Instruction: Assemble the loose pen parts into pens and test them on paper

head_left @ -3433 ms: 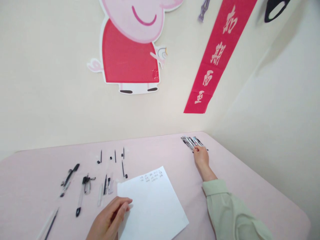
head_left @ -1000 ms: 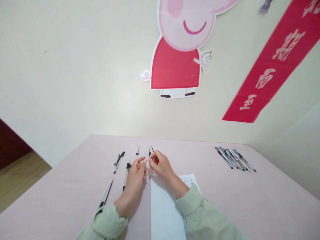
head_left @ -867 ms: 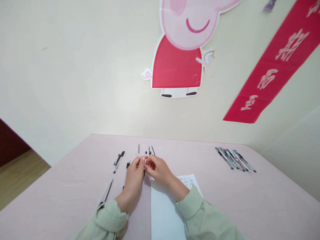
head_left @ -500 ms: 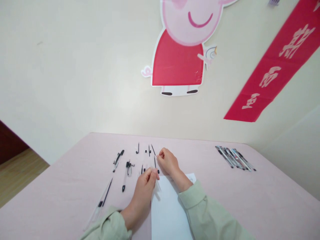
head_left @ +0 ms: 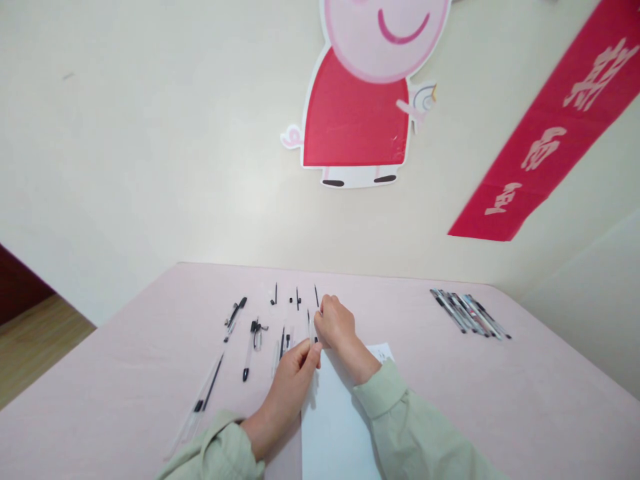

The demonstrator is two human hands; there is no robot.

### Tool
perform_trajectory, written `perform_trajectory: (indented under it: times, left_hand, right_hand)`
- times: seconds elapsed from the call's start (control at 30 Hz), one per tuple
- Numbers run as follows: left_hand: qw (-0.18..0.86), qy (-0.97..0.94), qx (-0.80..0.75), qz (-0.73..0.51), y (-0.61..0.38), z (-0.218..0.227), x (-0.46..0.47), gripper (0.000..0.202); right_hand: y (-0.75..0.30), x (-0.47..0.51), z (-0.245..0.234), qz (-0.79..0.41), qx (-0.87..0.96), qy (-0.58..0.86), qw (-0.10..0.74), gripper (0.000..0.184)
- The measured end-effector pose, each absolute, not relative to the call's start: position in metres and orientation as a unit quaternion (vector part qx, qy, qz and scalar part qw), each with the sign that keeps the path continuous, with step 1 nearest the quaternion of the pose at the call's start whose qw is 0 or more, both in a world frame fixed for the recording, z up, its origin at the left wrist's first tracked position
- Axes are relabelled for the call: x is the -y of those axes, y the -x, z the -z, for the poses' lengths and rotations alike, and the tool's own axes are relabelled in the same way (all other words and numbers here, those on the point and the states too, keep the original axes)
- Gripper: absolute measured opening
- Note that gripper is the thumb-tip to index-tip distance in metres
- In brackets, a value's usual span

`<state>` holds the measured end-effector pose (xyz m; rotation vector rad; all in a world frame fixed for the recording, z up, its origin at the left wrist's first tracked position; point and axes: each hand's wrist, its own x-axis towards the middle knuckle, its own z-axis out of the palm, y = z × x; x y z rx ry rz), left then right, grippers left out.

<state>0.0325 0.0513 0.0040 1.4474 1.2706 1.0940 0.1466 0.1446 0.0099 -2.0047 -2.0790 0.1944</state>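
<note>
My left hand [head_left: 295, 373] is pinched around a clear pen barrel [head_left: 315, 383], which hangs over the paper and is hard to make out. Just above and to the right, my right hand [head_left: 336, 323] has its thumb and fingertips pressed together on a thin dark pen refill [head_left: 316, 295] whose tip points away from me. Another refill [head_left: 309, 319] lies between the two hands. Left of my left hand are a dark refill [head_left: 282, 342] and a small black cap [head_left: 288, 340]. A sheet of white paper [head_left: 335, 427] lies beneath my wrists.
Further back lie short refills [head_left: 276, 293] and small black plugs [head_left: 291, 300]. Pen parts with black caps [head_left: 246, 375] and clear barrels [head_left: 193, 420] are spread at the left. Several pens [head_left: 470, 315] lie in a row at the right on the pink tablecloth [head_left: 500, 400].
The refill by my right fingertips has shifted right and turned more upright. My left hand and the barrel have tilted slightly; the view has moved a little.
</note>
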Motion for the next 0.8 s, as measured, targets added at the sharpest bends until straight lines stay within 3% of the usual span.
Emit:
perform_trajectory:
  times: [0.8]
  left_hand:
    - [0.464, -0.628, -0.492, -0.387, -0.0316, -0.0068, -0.0499, 0.037]
  right_hand:
    - [-0.1564, -0.1513, -0.0063, -0.080, 0.692, 0.708, 0.113, 0.017]
